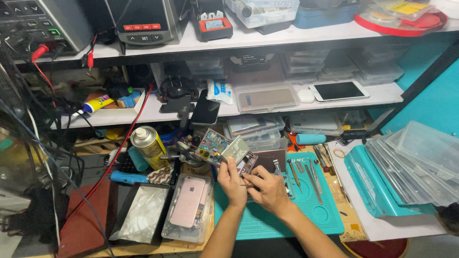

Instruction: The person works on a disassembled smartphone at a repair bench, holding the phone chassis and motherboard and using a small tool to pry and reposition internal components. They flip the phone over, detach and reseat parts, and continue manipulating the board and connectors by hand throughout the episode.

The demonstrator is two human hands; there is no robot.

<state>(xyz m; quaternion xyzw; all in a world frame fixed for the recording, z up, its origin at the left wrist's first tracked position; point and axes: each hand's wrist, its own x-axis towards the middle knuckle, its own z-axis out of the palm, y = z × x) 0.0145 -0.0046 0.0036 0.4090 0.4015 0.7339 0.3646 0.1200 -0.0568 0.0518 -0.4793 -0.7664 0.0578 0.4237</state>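
Pink phone [189,201] in tray at 9 o'clock of left hand [233,184], which pinches opened phone [241,161] above mat [267,222], long axis running 10-to-4, right hand [269,190] just at 4 o'clock, fingers closed on thin tool, tweezers [313,177] at 3.

White tablet [338,91], dark screen, on shelf; white-blue packet [220,91], perhaps wipes, left.

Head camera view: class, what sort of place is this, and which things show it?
Probably a phone repair bench: the left hand holds an opened phone, tweezers lie on a teal work mat, and a pink phone sits nearby.
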